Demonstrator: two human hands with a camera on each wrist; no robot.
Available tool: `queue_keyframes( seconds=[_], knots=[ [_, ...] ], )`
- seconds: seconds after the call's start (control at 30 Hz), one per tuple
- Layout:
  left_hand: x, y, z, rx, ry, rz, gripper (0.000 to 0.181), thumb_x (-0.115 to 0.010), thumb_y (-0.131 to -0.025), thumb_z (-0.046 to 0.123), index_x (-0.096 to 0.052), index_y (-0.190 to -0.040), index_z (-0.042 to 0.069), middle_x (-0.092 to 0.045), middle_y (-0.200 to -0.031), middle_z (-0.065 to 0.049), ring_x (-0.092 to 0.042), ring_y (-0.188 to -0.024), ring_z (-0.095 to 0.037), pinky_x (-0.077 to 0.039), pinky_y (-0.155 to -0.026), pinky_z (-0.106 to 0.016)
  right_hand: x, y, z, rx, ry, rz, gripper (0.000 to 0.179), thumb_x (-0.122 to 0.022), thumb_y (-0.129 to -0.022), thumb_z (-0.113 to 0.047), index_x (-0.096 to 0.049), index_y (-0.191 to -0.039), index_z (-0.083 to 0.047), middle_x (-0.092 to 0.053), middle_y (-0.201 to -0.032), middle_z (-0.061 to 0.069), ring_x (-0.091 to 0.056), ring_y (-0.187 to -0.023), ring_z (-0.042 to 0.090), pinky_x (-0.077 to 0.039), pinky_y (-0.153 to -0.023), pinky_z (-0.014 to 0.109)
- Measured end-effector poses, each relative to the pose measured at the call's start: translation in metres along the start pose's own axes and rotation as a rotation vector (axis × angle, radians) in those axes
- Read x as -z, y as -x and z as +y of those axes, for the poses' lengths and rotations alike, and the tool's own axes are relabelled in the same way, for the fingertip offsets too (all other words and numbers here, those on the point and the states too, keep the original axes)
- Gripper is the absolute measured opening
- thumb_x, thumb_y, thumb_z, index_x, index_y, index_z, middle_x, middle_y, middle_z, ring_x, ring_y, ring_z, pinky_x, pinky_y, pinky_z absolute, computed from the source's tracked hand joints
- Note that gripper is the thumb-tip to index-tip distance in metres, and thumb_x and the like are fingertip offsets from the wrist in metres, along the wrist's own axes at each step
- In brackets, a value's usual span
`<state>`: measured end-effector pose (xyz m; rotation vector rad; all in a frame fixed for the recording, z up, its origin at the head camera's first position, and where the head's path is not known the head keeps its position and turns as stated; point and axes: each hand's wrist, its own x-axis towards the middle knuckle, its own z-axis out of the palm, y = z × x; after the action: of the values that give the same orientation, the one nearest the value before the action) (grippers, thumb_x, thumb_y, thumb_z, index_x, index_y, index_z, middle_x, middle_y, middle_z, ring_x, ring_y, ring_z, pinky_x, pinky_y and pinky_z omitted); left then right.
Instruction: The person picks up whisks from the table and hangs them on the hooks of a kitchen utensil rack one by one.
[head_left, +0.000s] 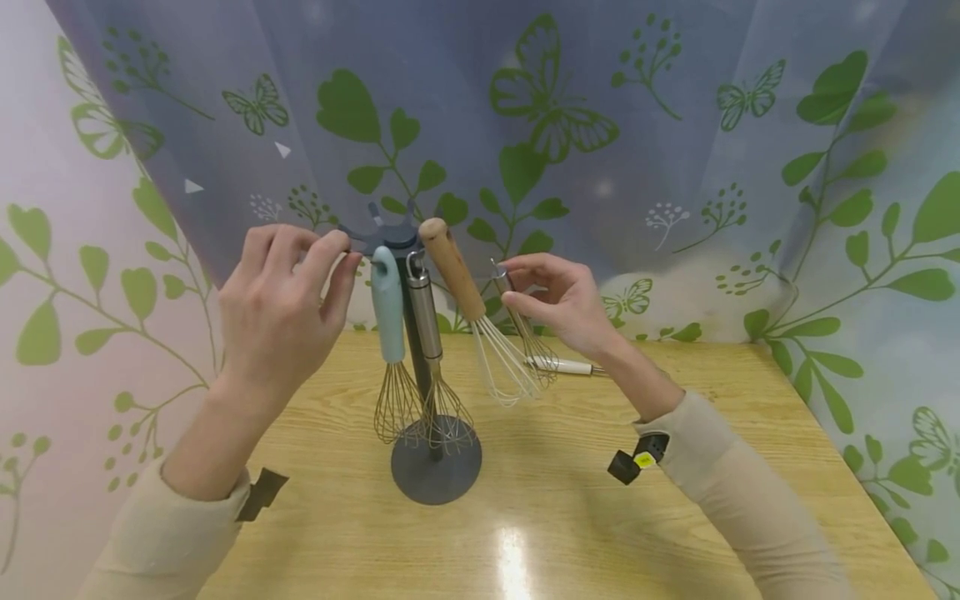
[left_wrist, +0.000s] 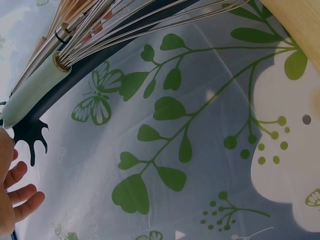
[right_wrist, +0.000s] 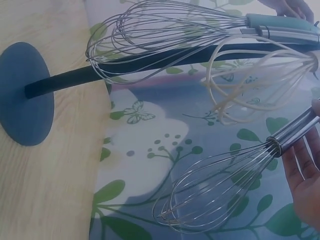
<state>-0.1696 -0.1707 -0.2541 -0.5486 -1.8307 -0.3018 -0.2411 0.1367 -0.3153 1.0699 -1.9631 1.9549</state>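
Dark stand is standing upright on the wood-grained surface, its round base lying flat and its hooked arms spreading at the top. Sides here are the person's own.

Right hand, to the right of the stand: thumb and fingers are pinching the metal handle of the small whisk near its upper end. That whisk is hanging wires-down in the grasp, clear of the surface and to the right of the stand's post. In the right wrist view a gap is showing between it and its nearest neighbour on the stand.

Left hand, at the stand's upper left: thumb and forefinger seem to be pinching the tip of one hooked arm, though the contact is poorly seen; the other fingers are curving loosely.

Three more whisks are hanging at the stand. The blue-handled whisk is hanging on its left side, the steel-handled whisk just beside it at the front, and the wooden-handled whisk is slanting outward on its right, pale wires lowest.

White-handled utensil is lying on the surface, right of the stand and beyond it. Leaf-and-butterfly curtain is hanging behind the stand.
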Motion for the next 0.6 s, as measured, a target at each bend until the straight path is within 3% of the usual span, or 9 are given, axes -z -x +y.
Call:
queue_keyframes(
  seconds=[0.17, 0.43, 0.6],
  knots=[
    [0.000, 0.000, -0.001, -0.005, -0.001, -0.001, 0.018, -0.062, -0.105, 0.021, -0.070, -0.107, 0.005, -0.066, -0.092, -0.019, -0.060, -0.095, -0.042, -0.052, -0.062, -0.051, -0.002, -0.001, -0.006, 0.014, 0.019, -0.022, 0.042, -0.073, -0.092, 0.006, -0.075, -0.117, -0.027, -0.075, -0.099, -0.011, -0.068, -0.088, 0.007, -0.057, -0.068, 0.019],
    [0.000, 0.000, -0.001, -0.006, -0.003, 0.000, 0.018, -0.062, -0.105, 0.021, -0.070, -0.107, 0.005, -0.065, -0.092, -0.019, -0.060, -0.095, -0.042, -0.051, -0.060, -0.051, -0.003, -0.005, -0.013, 0.054, 0.048, -0.047, 0.039, -0.070, -0.090, 0.011, -0.075, -0.120, -0.013, -0.074, -0.097, -0.010, -0.067, -0.087, 0.008, -0.058, -0.069, 0.020],
    [0.000, 0.000, -0.001, -0.004, -0.003, -0.003, 0.018, -0.062, -0.105, 0.021, -0.070, -0.108, 0.005, -0.065, -0.092, -0.019, -0.060, -0.095, -0.041, -0.051, -0.060, -0.051, -0.004, -0.010, -0.020, 0.063, 0.061, -0.048, 0.046, -0.071, -0.090, 0.011, -0.075, -0.118, -0.025, -0.074, -0.096, -0.008, -0.067, -0.088, 0.008, -0.060, -0.072, 0.021]
  ],
)
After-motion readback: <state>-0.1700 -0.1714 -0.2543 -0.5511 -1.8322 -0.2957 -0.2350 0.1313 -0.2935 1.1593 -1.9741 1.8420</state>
